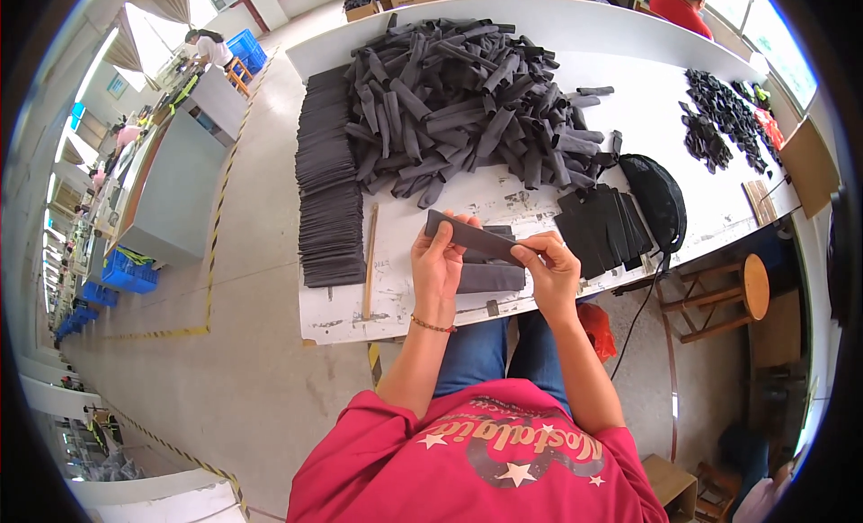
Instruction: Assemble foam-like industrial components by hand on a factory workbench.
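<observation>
Over near part of white tabletop (pixel 337 318), both hands up, one dark flat strip (pixel 483 239) held betw them, approx mid-view, tilted: L end higher in view, R end lower. L grip (pixel 438 253) closed on L end, thumb on near face, fingers behind. R grip (pixel 550 261) pinches R end, thumb + fingertips, narrow. Bracelet (pixel 431 324) on L wrist. Just below strip in view, a dark folded piece (pixel 491 279) lies flat near front edge; another partly hidden behind my hands. L of L grip: thin wooden stick (pixel 369 267), lying approx front-to-back, next to long tight row of dark folded pieces (pixel 328 181) along L side. Far side: big loose heap of dark rolled/folded pieces (pixel 458 101), touching the row. R of R grip: fanned stack of black flat pieces (pixel 600 228), w/ black mesh item (pixel 658 199) just beside, cord hanging off edge. Farther R, clusters of small black pieces (pixel 724 119). Off tabletop on R: wooden stool (pixel 755 288); red plastic bag (pixel 597 329) by my R knee. Far L: blue crate (pixel 130 271) on floor.
</observation>
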The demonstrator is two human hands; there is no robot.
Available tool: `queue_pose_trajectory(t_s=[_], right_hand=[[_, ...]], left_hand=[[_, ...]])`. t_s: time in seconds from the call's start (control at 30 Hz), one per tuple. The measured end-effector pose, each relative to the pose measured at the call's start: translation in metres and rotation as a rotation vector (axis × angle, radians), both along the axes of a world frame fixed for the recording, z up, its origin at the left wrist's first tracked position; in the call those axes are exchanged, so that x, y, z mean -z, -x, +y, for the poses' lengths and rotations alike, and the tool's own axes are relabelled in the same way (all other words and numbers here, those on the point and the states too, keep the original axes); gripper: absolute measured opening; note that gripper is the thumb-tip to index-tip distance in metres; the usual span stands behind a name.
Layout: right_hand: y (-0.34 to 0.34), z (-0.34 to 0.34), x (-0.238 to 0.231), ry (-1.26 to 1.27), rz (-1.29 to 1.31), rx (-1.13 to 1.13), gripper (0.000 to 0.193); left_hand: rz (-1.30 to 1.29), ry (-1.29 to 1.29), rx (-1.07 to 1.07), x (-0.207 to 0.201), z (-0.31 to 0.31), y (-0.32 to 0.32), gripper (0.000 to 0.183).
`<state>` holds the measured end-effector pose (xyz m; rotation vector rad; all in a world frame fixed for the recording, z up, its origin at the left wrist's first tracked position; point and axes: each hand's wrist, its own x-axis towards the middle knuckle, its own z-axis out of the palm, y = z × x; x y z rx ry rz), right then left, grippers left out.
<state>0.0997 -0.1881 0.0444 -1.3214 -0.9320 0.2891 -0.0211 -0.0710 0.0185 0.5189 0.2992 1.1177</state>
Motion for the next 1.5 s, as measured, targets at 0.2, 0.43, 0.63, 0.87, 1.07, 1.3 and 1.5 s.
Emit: queue_pose_trajectory(t_s=[0.2,0.43,0.63,0.87,1.07,1.3,1.5], right_hand=[[-0.005,0.004,0.001,0.049,-0.005,-0.033,0.008],[-0.001,0.01,0.007,0.153,0.425,-0.17,0.008],[0.006,0.02,0.016,0.193,0.549,-0.223,0.012],[0.016,0.016,0.032,0.281,0.802,-0.217,0.015],[-0.002,0.008,-0.025,0.089,-0.398,0.018,0.026],[-0.021,0.027,-0.048,0.139,-0.655,-0.367,0.016],[-0.022,0.018,-0.033,0.159,-0.577,-0.407,0.013]], left_hand=[[0.148,-0.031,-0.035,-0.009,0.008,0.009,0.023],[0.094,0.029,-0.048,-0.006,0.017,0.01,0.023],[0.016,0.159,-0.06,0.007,0.028,0.007,0.026],[-0.138,0.124,0.045,-0.009,0.014,-0.005,0.033],[0.31,-0.174,0.325,-0.024,0.003,0.002,0.033],[0.41,-0.39,0.674,-0.016,-0.016,-0.009,0.019],[0.297,-0.277,0.876,-0.014,-0.015,-0.004,0.019]])
